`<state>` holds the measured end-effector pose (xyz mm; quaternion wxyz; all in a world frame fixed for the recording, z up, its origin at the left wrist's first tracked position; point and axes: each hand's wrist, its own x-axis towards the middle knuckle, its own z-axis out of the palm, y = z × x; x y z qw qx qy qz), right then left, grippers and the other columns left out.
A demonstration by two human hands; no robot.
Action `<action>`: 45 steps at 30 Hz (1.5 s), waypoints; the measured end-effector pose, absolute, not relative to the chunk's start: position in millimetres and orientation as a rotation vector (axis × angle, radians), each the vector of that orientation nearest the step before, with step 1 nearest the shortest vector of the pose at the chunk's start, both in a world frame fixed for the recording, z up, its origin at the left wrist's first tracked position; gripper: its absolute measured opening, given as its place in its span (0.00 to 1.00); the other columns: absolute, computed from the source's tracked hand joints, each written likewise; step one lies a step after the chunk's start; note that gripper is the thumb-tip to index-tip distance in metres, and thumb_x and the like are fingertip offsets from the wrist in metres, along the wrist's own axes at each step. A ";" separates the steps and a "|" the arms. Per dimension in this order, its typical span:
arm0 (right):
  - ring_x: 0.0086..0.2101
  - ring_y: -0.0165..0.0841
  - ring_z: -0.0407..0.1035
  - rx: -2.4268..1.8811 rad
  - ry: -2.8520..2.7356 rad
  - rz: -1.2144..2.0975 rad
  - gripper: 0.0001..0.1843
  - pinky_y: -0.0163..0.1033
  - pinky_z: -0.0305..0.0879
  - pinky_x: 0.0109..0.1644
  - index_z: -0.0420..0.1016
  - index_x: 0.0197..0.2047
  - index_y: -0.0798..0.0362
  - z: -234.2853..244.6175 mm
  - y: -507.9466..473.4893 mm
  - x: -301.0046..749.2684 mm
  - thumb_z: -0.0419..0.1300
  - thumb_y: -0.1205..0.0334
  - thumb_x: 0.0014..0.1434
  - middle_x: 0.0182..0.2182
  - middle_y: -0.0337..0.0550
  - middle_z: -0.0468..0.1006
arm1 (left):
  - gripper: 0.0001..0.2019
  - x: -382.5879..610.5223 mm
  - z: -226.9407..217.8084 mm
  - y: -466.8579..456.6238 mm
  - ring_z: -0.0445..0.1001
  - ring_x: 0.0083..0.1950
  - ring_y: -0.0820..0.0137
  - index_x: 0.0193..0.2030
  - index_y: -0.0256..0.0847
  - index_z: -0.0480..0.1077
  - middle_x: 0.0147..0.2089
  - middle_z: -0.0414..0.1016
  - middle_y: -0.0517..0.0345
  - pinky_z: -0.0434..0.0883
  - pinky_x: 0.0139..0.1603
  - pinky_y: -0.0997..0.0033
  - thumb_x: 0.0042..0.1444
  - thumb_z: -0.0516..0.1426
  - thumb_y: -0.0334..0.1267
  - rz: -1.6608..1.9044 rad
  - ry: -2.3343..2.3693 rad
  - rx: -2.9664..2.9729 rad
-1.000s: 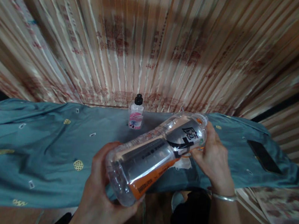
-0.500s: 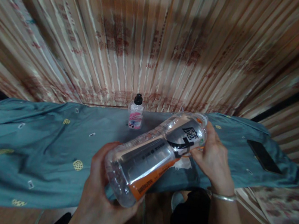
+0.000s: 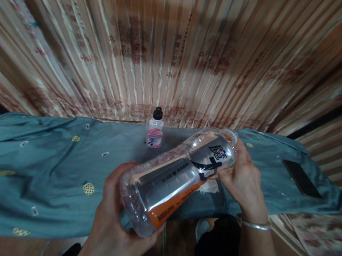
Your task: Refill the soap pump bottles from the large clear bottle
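A large clear plastic bottle [image 3: 176, 176] with a black and orange label lies tilted in the air between both hands, its base toward me and its neck pointing away to the right. My left hand [image 3: 112, 231] cups the base from below, fingers wrapped round it. My right hand [image 3: 245, 181] grips the neck end; the cap is hidden behind the fingers. A silver bangle [image 3: 256, 224] sits on my right wrist. Beyond the big bottle stands a small clear bottle [image 3: 155, 130] with a black cap and pink label.
A teal cloth [image 3: 38, 167] with small yellow motifs covers the table. A dark phone [image 3: 302, 178] lies on it at the right. Striped pinkish curtains [image 3: 183, 48] hang behind the table. My dark trouser leg [image 3: 219, 252] shows below the table edge.
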<state>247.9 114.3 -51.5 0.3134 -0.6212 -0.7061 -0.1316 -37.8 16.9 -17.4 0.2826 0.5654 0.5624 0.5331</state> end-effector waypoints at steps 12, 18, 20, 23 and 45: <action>0.56 0.56 0.79 -1.634 -1.861 -0.343 0.43 0.61 0.79 0.57 0.57 0.76 0.58 -51.2 114.1 248.6 0.58 0.55 0.59 0.59 0.63 0.81 | 0.39 -38.6 -18.6 17.5 0.84 0.56 0.48 0.66 0.59 0.63 0.60 0.80 0.58 0.87 0.54 0.45 0.47 0.69 0.40 1.427 1.491 1.520; 0.55 0.56 0.80 -1.643 -1.854 -0.354 0.44 0.62 0.79 0.57 0.56 0.76 0.57 -51.4 114.4 248.3 0.58 0.56 0.58 0.58 0.63 0.81 | 0.38 -37.4 -18.4 17.4 0.84 0.57 0.49 0.67 0.58 0.62 0.62 0.79 0.57 0.87 0.55 0.47 0.49 0.68 0.41 1.426 1.496 1.547; 0.55 0.57 0.79 -1.640 -1.859 -0.339 0.44 0.63 0.79 0.57 0.57 0.75 0.59 -50.4 114.2 248.1 0.58 0.56 0.58 0.58 0.65 0.81 | 0.38 -37.4 -18.4 17.4 0.84 0.58 0.50 0.67 0.58 0.62 0.62 0.79 0.58 0.87 0.55 0.48 0.49 0.68 0.41 1.427 1.504 1.550; 0.56 0.57 0.79 -1.621 -1.870 -0.325 0.43 0.63 0.78 0.58 0.58 0.75 0.62 -49.2 113.9 248.1 0.57 0.55 0.60 0.58 0.67 0.81 | 0.38 -37.7 -18.3 17.2 0.84 0.57 0.50 0.67 0.59 0.62 0.61 0.79 0.58 0.87 0.55 0.48 0.49 0.68 0.40 1.416 1.518 1.557; 0.55 0.56 0.80 -1.642 -1.857 -0.331 0.44 0.60 0.80 0.56 0.58 0.75 0.60 -51.6 114.7 250.4 0.58 0.55 0.59 0.59 0.65 0.81 | 0.40 -31.3 -12.5 17.5 0.84 0.55 0.52 0.62 0.61 0.69 0.56 0.82 0.63 0.85 0.56 0.49 0.40 0.73 0.39 1.464 1.497 1.293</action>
